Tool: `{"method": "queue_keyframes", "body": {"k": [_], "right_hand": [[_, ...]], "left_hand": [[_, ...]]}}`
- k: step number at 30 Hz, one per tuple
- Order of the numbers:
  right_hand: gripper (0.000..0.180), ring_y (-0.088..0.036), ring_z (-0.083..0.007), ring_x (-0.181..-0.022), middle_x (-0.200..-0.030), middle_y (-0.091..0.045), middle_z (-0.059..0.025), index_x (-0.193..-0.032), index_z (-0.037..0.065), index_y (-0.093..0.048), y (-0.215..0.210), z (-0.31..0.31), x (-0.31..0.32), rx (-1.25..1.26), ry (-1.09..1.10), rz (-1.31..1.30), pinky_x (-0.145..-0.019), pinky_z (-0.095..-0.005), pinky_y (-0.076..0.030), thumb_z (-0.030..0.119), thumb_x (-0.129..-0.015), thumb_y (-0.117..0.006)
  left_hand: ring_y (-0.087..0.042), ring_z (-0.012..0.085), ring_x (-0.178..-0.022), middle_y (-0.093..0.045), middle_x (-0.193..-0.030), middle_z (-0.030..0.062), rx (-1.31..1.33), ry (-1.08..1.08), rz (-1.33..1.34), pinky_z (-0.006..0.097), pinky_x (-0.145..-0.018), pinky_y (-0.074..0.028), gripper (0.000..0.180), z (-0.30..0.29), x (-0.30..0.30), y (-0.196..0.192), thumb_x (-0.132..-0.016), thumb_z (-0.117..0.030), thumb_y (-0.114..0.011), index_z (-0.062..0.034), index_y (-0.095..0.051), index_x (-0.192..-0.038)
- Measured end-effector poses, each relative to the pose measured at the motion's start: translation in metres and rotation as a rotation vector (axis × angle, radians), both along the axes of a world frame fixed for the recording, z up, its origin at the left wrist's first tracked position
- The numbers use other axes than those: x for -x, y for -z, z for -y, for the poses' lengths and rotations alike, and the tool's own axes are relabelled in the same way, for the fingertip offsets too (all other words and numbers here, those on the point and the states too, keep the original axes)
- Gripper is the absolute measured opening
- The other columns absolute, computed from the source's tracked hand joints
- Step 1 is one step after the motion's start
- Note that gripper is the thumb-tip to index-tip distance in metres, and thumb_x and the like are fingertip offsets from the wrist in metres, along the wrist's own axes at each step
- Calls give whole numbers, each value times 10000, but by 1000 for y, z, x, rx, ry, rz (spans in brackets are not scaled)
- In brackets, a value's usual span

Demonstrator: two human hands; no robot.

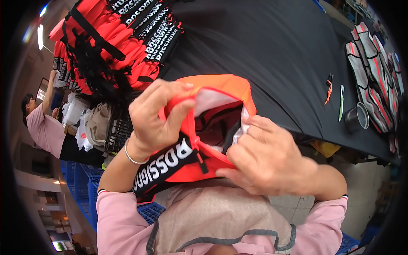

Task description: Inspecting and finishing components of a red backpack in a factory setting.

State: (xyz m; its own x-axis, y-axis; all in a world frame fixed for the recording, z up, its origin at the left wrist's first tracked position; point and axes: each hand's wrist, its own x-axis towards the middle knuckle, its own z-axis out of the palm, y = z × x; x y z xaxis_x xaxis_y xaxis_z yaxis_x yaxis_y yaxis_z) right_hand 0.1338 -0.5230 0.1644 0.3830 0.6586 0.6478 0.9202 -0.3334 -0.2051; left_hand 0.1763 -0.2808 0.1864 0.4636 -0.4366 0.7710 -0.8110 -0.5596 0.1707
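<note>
Both my hands hold apart the mouth of a red-orange bag (236, 87) with a black panel and white lettering. My left hand (159, 112) pinches the rim at the left, near the zip, with thumb and fingers. On the opposite side my right hand (265, 155) grips the edge, its fingers closed over the pale lining. Between them the opening shows a white and dark inside. A zip slider with a black pull tab (202, 161) hangs at the near edge. The bag is held in front of my body, at the near edge of a table covered with black cloth (272, 55).
Matching red and black bags (131, 46) are piled high at the left. Grey bags with red trim (374, 76) lie at the right, beside a dark cup (357, 117), a green-white brush (341, 103) and an orange cord (328, 92). Another person (44, 123) stands at far left, near blue crates (85, 187).
</note>
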Motion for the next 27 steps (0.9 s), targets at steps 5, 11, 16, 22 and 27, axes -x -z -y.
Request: {"method": "queue_keyframes", "body": {"k": [5,11,16,22,27], "right_hand": [[653,-554,-288,-1013,-1021,-562,-96,-1151,70,-568,-13,26,-59,130,-274,-271,-968,-466,-391,459,-698,-832],[373,-619,-208,-791,-771,-581,-30,-825,103,-544,14,23,-45,162,2,-26,-1026,-447,-434,323,-703,-819],[393,-609,-271,-654,-736,-572,-51,-840,99,-552,4,33,-4,104,-92,-270,-714,-427,-494,336,-695,-829],[529,-633,-238,-1131,-1089,-702,-34,-1189,113,-657,48,31,-99,30,-199,-621,-1184,-575,-214,384,-765,-819],[179,-625,-307,-624,-648,-585,-83,-765,96,-581,43,-24,-70,-162,-266,-161,-545,-408,-503,205,-808,-717]], "left_hand": [[-712,299,-845,-664,-826,164,185,147,-111,426,-783,-581,204,-13,20,1,-891,-141,-725,42,-638,-864],[-650,204,-707,-629,-773,91,87,-88,106,362,-695,-565,239,-34,16,-6,-942,-198,-681,18,-626,-856],[-428,12,-744,-496,-804,-68,596,-268,-82,171,-661,-340,205,-85,14,-10,-1037,-174,-564,-29,-599,-896],[-461,11,-775,-540,-858,-56,710,-207,-120,170,-697,-376,169,-88,15,-30,-1028,-158,-576,-20,-617,-941],[-548,303,-1248,-571,-1352,129,-380,-446,183,408,-1051,-433,508,-43,18,-100,-780,31,-665,-73,-624,-1276]]}}
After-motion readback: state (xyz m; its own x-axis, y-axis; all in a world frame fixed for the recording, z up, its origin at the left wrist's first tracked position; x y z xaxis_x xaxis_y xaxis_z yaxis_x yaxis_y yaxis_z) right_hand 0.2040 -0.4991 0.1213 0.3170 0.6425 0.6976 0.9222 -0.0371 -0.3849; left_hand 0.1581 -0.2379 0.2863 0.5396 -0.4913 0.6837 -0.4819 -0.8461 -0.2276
